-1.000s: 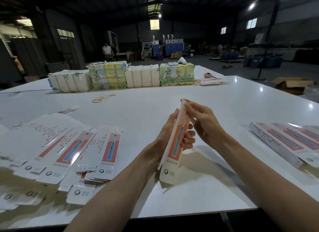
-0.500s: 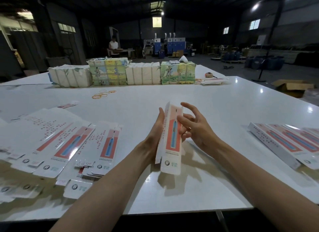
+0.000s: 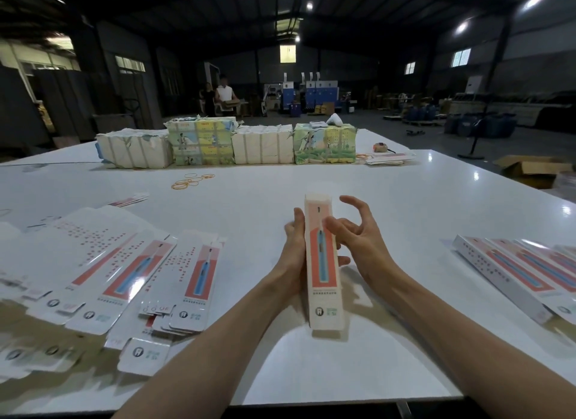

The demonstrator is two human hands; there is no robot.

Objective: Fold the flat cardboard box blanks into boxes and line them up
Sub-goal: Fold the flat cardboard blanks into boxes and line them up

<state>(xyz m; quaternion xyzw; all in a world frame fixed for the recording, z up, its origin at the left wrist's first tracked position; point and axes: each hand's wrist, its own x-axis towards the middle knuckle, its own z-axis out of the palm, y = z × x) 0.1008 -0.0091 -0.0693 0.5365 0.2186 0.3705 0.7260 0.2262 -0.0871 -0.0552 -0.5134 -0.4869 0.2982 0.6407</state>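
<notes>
Head view: box [image 3: 323, 262] gripped by left hand [image 3: 294, 247] fingers; right hand [image 3: 358, 241] fingers spread beside it

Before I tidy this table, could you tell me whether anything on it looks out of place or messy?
Yes. The flat blanks at the left lie in a loose, overlapping fan rather than a neat stack, some reaching the table's near edge. Loose rubber bands are scattered mid-table. The finished boxes at the right look evenly lined up.
</notes>
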